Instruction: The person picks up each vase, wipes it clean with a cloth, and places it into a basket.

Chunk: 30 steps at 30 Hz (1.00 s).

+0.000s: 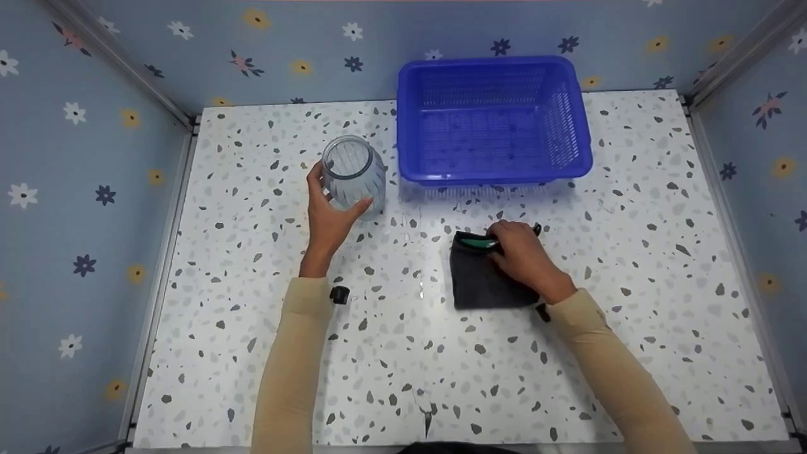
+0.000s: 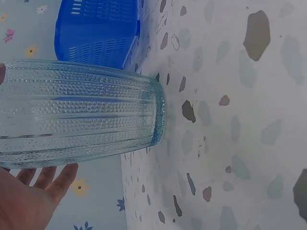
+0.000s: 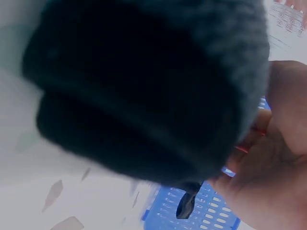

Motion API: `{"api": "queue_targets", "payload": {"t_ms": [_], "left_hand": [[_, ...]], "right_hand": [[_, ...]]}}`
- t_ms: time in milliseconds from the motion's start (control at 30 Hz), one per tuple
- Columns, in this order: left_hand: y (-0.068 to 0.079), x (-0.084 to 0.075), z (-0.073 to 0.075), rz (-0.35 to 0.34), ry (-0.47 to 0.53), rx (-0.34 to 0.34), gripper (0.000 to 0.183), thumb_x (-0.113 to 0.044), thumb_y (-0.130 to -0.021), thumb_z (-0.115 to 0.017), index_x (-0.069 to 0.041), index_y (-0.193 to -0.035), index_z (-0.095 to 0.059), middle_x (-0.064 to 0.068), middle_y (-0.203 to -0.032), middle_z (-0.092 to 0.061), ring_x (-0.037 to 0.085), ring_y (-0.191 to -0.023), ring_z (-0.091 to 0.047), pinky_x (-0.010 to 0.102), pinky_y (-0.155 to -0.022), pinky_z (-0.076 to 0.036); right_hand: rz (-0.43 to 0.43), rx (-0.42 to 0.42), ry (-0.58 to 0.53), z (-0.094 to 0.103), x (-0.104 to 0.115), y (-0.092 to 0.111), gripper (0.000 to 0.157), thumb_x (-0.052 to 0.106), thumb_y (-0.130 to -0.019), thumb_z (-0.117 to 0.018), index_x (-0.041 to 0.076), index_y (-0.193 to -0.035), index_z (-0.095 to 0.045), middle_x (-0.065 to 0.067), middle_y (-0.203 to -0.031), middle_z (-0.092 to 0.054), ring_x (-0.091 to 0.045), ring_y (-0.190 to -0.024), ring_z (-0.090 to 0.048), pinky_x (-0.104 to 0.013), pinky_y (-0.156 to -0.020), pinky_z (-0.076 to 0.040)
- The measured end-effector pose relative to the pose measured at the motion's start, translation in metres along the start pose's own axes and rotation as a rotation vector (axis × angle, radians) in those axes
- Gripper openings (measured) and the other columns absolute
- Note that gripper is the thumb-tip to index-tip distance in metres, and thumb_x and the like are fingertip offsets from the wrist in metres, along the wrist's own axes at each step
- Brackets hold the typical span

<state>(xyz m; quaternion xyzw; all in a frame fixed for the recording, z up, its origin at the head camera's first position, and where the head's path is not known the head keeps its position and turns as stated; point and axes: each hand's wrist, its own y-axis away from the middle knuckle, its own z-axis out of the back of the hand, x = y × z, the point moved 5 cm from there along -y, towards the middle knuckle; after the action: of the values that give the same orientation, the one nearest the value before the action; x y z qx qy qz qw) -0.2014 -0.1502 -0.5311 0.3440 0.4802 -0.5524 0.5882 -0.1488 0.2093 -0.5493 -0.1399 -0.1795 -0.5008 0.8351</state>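
Observation:
A clear ribbed glass jar point(image 1: 359, 183) with a dotted texture and a wide mouth is at the left of the table. My left hand point(image 1: 331, 217) grips its side, thumb on the near side and fingers round the left. In the left wrist view the jar's base point(image 2: 159, 112) is close to the tabletop; whether it touches I cannot tell. My right hand point(image 1: 520, 252) holds the top edge of a folded dark grey cloth point(image 1: 485, 284). A green patch point(image 1: 474, 242) shows along that edge. The cloth, blurred in the right wrist view, has a small black loop point(image 3: 187, 205).
A blue plastic basket point(image 1: 495, 180) with slotted walls stands at the back, right of the jar. The white speckled table point(image 1: 378, 353) is enclosed by flower-patterned panels point(image 1: 82, 221) at the back and both sides.

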Motion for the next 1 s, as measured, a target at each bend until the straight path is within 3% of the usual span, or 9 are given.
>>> {"api": "queue_targets", "payload": {"t_ms": [133,333,500,600,800,1000], "left_hand": [[0.002,-0.001,-0.004,-0.006,-0.006,0.014,0.109,-0.031,-0.081,-0.093,-0.009,-0.163,-0.025,0.013,-0.167,-0.033,0.028,-0.151,-0.036,0.046,-0.119,-0.039],[0.005,-0.004,-0.008,-0.010,-0.006,0.026,0.110,-0.032,-0.081,-0.093,-0.008,-0.164,-0.024,0.014,-0.166,-0.035,0.029,-0.150,-0.037,0.047,-0.118,-0.039],[0.005,-0.005,-0.012,-0.022,-0.005,0.029,0.109,-0.033,-0.081,-0.093,-0.008,-0.163,-0.026,0.014,-0.165,-0.037,0.029,-0.149,-0.038,0.049,-0.117,-0.039],[0.006,-0.005,-0.014,-0.027,-0.008,0.030,0.108,-0.033,-0.081,-0.093,-0.008,-0.162,-0.027,0.014,-0.164,-0.038,0.030,-0.149,-0.039,0.049,-0.118,-0.040],[0.010,-0.007,-0.020,-0.008,-0.016,0.039,0.111,-0.033,-0.080,-0.093,-0.007,-0.163,-0.025,0.014,-0.165,-0.035,0.030,-0.147,-0.039,0.047,-0.116,-0.041],[0.015,-0.010,-0.025,-0.012,-0.007,0.058,0.109,-0.033,-0.079,-0.094,-0.009,-0.162,-0.027,0.012,-0.163,-0.037,0.028,-0.147,-0.040,0.044,-0.115,-0.042]], "right_hand": [[0.019,0.017,0.011,0.001,0.005,0.000,0.031,0.000,-0.086,-0.081,-0.002,-0.112,-0.064,-0.020,-0.108,-0.071,-0.043,-0.105,-0.067,-0.060,-0.101,-0.047],[0.073,0.105,0.015,-0.001,0.018,-0.011,0.053,-0.005,-0.083,-0.073,-0.004,-0.135,-0.061,-0.023,-0.116,-0.069,-0.044,-0.108,-0.066,-0.058,-0.101,-0.051],[0.072,0.205,0.034,-0.008,0.028,-0.024,0.057,0.018,-0.095,-0.077,-0.002,-0.145,-0.057,-0.022,-0.120,-0.066,-0.042,-0.107,-0.066,-0.056,-0.097,-0.054],[0.085,0.222,0.057,-0.012,0.035,-0.030,0.056,0.025,-0.098,-0.078,-0.003,-0.142,-0.059,-0.022,-0.121,-0.066,-0.042,-0.110,-0.065,-0.055,-0.098,-0.054],[0.091,0.181,0.013,-0.011,0.042,-0.029,0.031,0.010,-0.095,-0.079,-0.006,-0.119,-0.067,-0.021,-0.109,-0.069,-0.040,-0.102,-0.067,-0.053,-0.092,-0.056],[0.039,0.182,-0.113,0.001,0.045,-0.024,0.034,0.002,-0.095,-0.074,-0.005,-0.127,-0.066,-0.021,-0.118,-0.072,-0.040,-0.109,-0.069,-0.052,-0.099,-0.055]]}}
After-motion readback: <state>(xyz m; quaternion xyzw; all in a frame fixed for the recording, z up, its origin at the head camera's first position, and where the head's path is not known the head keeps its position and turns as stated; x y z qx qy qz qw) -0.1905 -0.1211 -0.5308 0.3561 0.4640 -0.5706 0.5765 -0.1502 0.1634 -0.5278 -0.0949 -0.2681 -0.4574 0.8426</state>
